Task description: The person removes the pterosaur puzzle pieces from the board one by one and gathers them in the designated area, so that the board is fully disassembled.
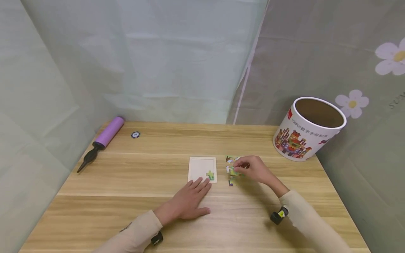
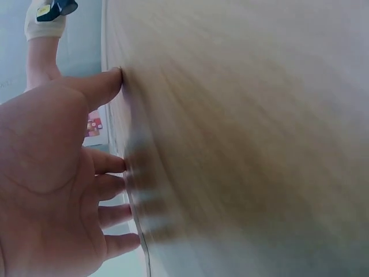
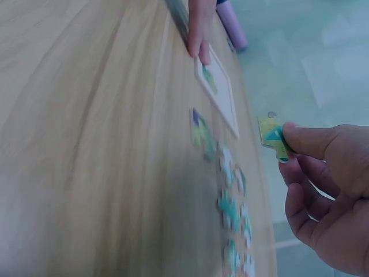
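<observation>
A pale wooden puzzle frame (image 1: 198,168) lies on the table with one green puzzle piece (image 1: 210,175) set in its lower right corner. My left hand (image 1: 191,199) is spread flat, its fingertips resting at the frame's near edge; the left wrist view shows those fingers (image 2: 113,188) straight. Just right of the frame, my right hand (image 1: 254,169) pinches a yellow-green puzzle piece (image 3: 268,131) between thumb and fingers, raised above the table. Beneath and beside it lie several loose puzzle pieces (image 3: 229,209), partly covered by the right hand in the head view.
A white printed bucket (image 1: 308,130) stands at the table's back right corner. On the far left lies a purple hand pump (image 1: 109,132) with a black nozzle, and close to it a round dark chip (image 1: 135,134). Cloth curtains (image 1: 190,63) hang around the table (image 1: 126,211).
</observation>
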Tool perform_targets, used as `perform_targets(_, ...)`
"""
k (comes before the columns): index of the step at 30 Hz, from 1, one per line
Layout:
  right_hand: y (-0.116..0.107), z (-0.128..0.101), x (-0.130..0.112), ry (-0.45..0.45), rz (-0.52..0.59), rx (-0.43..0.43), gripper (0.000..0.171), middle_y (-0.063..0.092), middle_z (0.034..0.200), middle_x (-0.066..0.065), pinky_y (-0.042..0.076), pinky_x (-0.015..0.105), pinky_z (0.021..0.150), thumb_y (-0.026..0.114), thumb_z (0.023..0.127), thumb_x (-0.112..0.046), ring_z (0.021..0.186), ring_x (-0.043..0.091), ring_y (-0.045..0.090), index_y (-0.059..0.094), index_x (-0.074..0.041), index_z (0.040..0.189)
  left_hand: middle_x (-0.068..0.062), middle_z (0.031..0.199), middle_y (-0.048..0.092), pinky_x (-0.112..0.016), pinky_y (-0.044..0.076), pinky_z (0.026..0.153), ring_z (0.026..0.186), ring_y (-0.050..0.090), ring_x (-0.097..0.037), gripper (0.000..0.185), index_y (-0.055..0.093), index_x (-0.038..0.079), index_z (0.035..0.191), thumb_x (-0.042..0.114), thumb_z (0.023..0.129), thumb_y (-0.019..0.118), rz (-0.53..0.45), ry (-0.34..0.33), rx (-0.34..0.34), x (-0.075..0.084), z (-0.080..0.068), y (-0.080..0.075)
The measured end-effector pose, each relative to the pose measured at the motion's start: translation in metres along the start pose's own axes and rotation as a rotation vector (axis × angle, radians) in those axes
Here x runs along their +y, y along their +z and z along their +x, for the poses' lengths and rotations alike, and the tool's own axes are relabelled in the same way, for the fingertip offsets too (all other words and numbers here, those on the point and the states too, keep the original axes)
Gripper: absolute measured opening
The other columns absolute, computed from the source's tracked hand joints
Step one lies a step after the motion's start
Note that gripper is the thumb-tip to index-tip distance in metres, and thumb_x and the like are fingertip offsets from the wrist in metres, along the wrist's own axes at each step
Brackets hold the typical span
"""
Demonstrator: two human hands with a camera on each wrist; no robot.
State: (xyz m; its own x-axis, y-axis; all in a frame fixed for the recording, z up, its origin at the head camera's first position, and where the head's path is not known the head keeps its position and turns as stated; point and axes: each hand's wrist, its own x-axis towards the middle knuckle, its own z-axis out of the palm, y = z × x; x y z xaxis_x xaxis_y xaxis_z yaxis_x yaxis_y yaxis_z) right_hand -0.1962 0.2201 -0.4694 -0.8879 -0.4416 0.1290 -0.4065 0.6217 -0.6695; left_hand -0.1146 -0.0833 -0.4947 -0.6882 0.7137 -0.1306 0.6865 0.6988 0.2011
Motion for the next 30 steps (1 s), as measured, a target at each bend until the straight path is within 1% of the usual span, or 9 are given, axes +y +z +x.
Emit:
perform_targets(2,-0.003,-0.005,0.005,0.009,-0.006,0.003,0.004,0.074,0.084,-0.010,0.055,0.024,0.069,0.079,0.091,-0.015,0.073,0.006,0.063,0.080,-0.014,0.094,-0.011,0.167,0.029,-0.053,0.029,0.121,0.153,0.028,-0.034,0.083,0.033,0.006,0.160,0.060,0.100,0.051,0.004,0.005,0.004,-0.001,0.000,0.000)
perform_targets(6,-0.008,-0.014,0.012,0.037,0.013,-0.017,0.005,0.076,0.087,-0.007,0.056,0.024,0.069,0.078,0.090,-0.013,0.075,0.006,0.065,0.081,-0.013,0.095,-0.010,0.167,0.029,-0.052,0.030,0.121,0.153,0.029,-0.033,0.082,0.034,0.006,0.160,0.060,0.100,0.051,0.014,0.013,0.011,-0.003,-0.001,0.000)
perform_targets(10,-0.010,-0.021,0.016,0.070,0.026,-0.033,0.006,0.077,0.090,-0.004,0.057,0.023,0.070,0.078,0.090,-0.012,0.077,0.006,0.066,0.082,-0.013,0.095,-0.010,0.167,0.030,-0.051,0.031,0.121,0.153,0.029,-0.032,0.082,0.034,0.007,0.160,0.061,0.100,0.050,0.023,0.016,0.011,-0.003,-0.001,-0.001)
perform_targets(13,-0.010,-0.026,0.020,0.080,0.018,-0.036,0.005,0.077,0.091,-0.004,0.056,0.022,0.069,0.079,0.089,-0.013,0.077,0.006,0.065,0.082,-0.014,0.094,-0.010,0.167,0.030,-0.051,0.031,0.120,0.153,0.030,-0.032,0.082,0.034,0.007,0.160,0.061,0.100,0.050,0.029,0.015,0.008,-0.003,-0.001,-0.001)
perform_targets(20,-0.004,-0.030,0.028,0.046,-0.001,-0.040,0.005,0.075,0.089,-0.008,0.055,0.022,0.070,0.081,0.087,-0.015,0.080,0.006,0.063,0.083,-0.016,0.091,-0.010,0.167,0.030,-0.051,0.032,0.120,0.152,0.030,-0.032,0.082,0.035,0.006,0.159,0.061,0.100,0.050,0.032,0.019,0.013,-0.004,0.000,0.000)
perform_targets(26,0.001,-0.032,0.032,0.024,-0.018,-0.054,0.006,0.075,0.088,-0.008,0.056,0.022,0.070,0.082,0.085,-0.011,0.080,0.005,0.063,0.083,-0.015,0.090,-0.010,0.167,0.029,-0.051,0.032,0.120,0.153,0.029,-0.032,0.082,0.033,0.006,0.160,0.061,0.100,0.049,0.042,0.019,0.015,-0.005,0.000,0.002)
perform_targets(30,0.002,-0.032,0.033,0.014,-0.041,-0.069,0.006,0.075,0.089,-0.007,0.056,0.022,0.073,0.081,0.086,-0.011,0.082,0.006,0.064,0.082,-0.014,0.091,-0.010,0.168,0.029,-0.052,0.031,0.120,0.153,0.029,-0.032,0.082,0.033,0.007,0.160,0.062,0.101,0.048,0.043,0.019,0.012,-0.004,-0.001,0.003)
